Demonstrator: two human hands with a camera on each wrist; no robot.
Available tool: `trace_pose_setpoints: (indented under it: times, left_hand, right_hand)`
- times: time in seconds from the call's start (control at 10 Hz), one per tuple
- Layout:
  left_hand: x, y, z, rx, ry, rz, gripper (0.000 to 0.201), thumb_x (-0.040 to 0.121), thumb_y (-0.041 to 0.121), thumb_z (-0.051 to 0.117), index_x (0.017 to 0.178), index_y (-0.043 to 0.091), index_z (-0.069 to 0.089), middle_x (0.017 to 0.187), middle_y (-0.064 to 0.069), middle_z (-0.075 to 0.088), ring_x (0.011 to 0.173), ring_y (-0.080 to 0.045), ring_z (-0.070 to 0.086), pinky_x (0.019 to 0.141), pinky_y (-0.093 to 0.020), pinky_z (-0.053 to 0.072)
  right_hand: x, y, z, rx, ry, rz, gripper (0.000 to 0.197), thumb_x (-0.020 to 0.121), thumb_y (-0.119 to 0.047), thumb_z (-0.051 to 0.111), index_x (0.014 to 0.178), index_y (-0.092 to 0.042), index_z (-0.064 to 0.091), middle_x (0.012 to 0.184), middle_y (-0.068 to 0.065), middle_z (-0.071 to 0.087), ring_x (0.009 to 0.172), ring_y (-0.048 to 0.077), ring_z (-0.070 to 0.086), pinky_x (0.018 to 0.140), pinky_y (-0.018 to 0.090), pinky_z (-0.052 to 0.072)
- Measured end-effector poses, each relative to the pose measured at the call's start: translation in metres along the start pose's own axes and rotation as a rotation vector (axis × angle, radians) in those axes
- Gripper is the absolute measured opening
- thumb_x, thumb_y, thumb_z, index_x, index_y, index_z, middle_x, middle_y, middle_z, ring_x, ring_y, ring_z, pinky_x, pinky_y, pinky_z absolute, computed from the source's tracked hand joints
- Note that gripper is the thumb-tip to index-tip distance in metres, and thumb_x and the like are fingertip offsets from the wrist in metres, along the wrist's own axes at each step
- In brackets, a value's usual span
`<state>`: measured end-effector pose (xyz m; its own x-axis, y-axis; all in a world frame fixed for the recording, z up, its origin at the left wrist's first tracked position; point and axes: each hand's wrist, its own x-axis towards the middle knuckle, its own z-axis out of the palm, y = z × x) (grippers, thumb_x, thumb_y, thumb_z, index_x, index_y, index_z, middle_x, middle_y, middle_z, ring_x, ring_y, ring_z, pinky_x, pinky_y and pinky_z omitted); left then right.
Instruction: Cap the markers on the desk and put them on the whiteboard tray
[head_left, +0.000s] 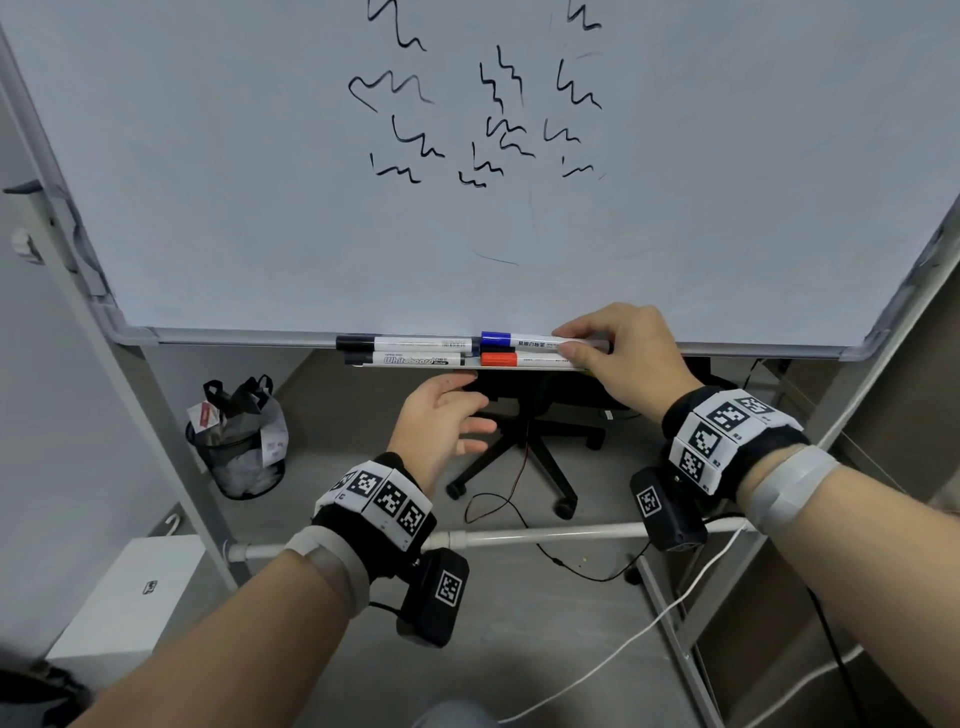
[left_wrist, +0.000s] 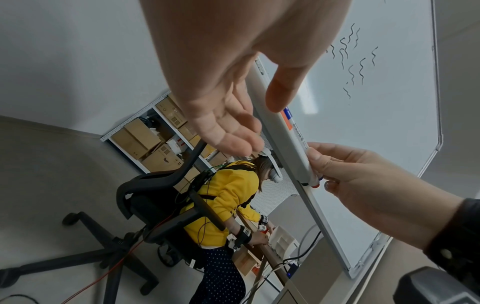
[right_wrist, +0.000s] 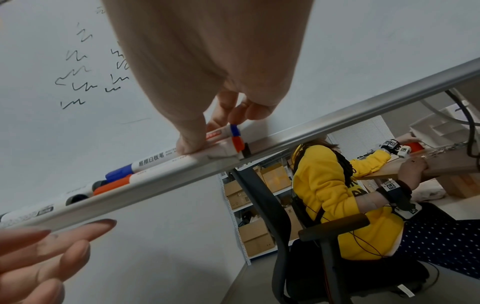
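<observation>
In the head view, four capped markers lay on the whiteboard tray (head_left: 415, 367), and the right hand (head_left: 618, 353) pinched the blue-capped marker (head_left: 524, 341) by its tail end, apparently to seat it behind the orange-capped marker (head_left: 519, 359). In the left wrist view, the left hand (left_wrist: 228, 86) hung loose-fingered and empty just below the tray, probably ready to catch a roll-off. In the right wrist view, the thumb (right_wrist: 191, 135) pressed the blue-capped marker's barrel down, seemingly to keep it lying flat.
</observation>
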<state>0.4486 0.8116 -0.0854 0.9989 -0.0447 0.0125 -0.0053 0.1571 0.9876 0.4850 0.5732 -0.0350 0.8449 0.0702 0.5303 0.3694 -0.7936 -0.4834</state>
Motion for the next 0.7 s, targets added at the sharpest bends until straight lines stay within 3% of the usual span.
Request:
trace_pose_setpoints:
  times: [0.2,0.4,0.5,0.6,0.7]
  left_hand:
    - [0.001,-0.001,0.001,-0.004,0.002,0.022,0.033,0.098,0.009,0.060,0.131,0.011,0.059,0.113,-0.012,0.071,0.078,-0.016,0.074,0.063,-0.030,0.061]
    - [0.000,0.000,-0.002,0.006,0.013,0.023,0.032,0.101,0.012,0.055,0.133,0.009,0.059,0.106,-0.008,0.070,0.081,-0.019,0.074,0.063,-0.031,0.060]
    - [-0.001,0.002,-0.003,0.008,0.014,0.019,0.031,0.102,0.013,0.055,0.133,0.010,0.059,0.106,-0.007,0.070,0.082,-0.019,0.074,0.064,-0.031,0.060]
    - [-0.001,0.002,-0.003,-0.002,0.008,0.017,0.031,0.102,0.014,0.055,0.132,0.011,0.060,0.107,-0.008,0.070,0.081,-0.019,0.074,0.063,-0.031,0.061]
    - [-0.002,0.005,-0.004,0.005,0.002,0.013,0.030,0.103,0.016,0.054,0.131,0.013,0.060,0.109,-0.008,0.069,0.083,-0.021,0.074,0.065,-0.033,0.061]
  right_hand:
    - [0.001,0.006,0.005,0.019,0.003,-0.032,0.021,0.091,-0.036,0.071,0.111,-0.040,0.078,0.098,-0.011,0.069,0.107,0.033,0.058,0.098,0.049,0.051]
    - [-0.001,0.009,0.007,0.027,0.027,-0.052,0.021,0.093,-0.032,0.070,0.111,-0.036,0.079,0.090,-0.030,0.062,0.107,0.030,0.060,0.100,0.050,0.049]
    - [-0.002,0.009,0.005,0.019,0.024,-0.024,0.022,0.093,-0.035,0.069,0.114,-0.039,0.077,0.095,-0.027,0.064,0.110,0.030,0.058,0.102,0.047,0.049]
    - [-0.005,0.006,0.001,0.027,0.040,0.002,0.027,0.095,-0.037,0.068,0.120,-0.038,0.074,0.105,-0.012,0.069,0.113,0.031,0.055,0.103,0.046,0.048]
    - [-0.007,-0.007,-0.006,0.003,0.094,0.019,0.028,0.098,-0.038,0.063,0.125,-0.037,0.071,0.111,-0.007,0.068,0.118,0.028,0.047,0.105,0.040,0.043]
